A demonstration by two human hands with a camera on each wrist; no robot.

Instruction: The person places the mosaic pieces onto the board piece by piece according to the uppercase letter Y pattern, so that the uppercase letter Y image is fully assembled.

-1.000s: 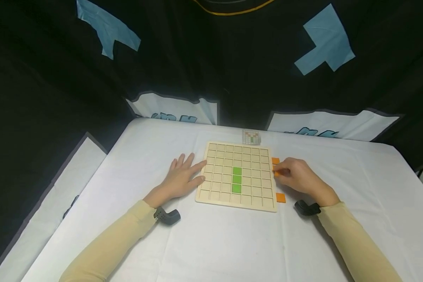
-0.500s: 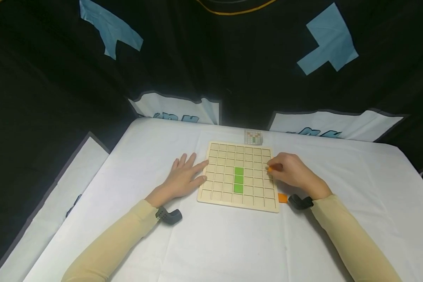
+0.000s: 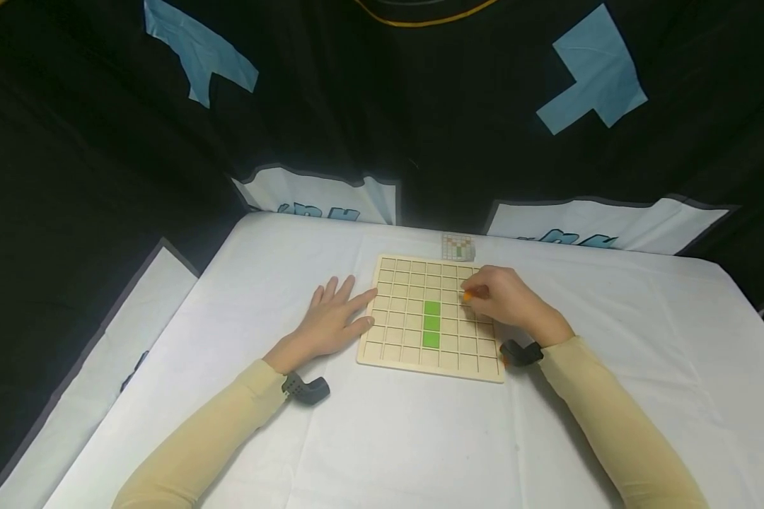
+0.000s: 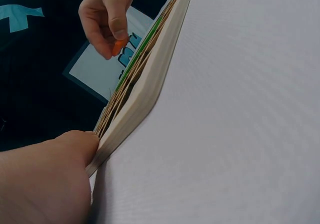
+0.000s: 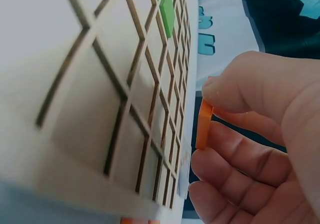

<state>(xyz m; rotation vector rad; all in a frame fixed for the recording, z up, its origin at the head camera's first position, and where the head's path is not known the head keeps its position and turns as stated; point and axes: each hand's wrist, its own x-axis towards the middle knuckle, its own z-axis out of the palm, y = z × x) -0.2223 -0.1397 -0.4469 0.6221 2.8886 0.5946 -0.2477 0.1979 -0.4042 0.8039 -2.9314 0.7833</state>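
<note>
A wooden grid board (image 3: 395,357) lies on the white table, with several green square tiles (image 3: 431,322) in one column near its middle. My left hand (image 3: 323,322) rests at the board's left edge, fingers spread, thumb and forefinger touching the rim. Over the right part of the board, my right hand (image 3: 506,300) pinches an orange tile (image 5: 204,124) between thumb and fingers. That tile stands tilted on edge, above the grid, in the right wrist view. Only a small bit of it shows in the head view.
Behind the board lies a small clear-edged pattern card (image 3: 458,247). Orange tiles (image 5: 127,220) lie past the board's right edge, mostly hidden by the right hand and wrist in the head view. A black curtain (image 3: 356,106) hangs behind the table.
My right hand has picked up an orange tile beside the board and moved left with it, over the right columns. The left hand stays at the board's left edge.
</note>
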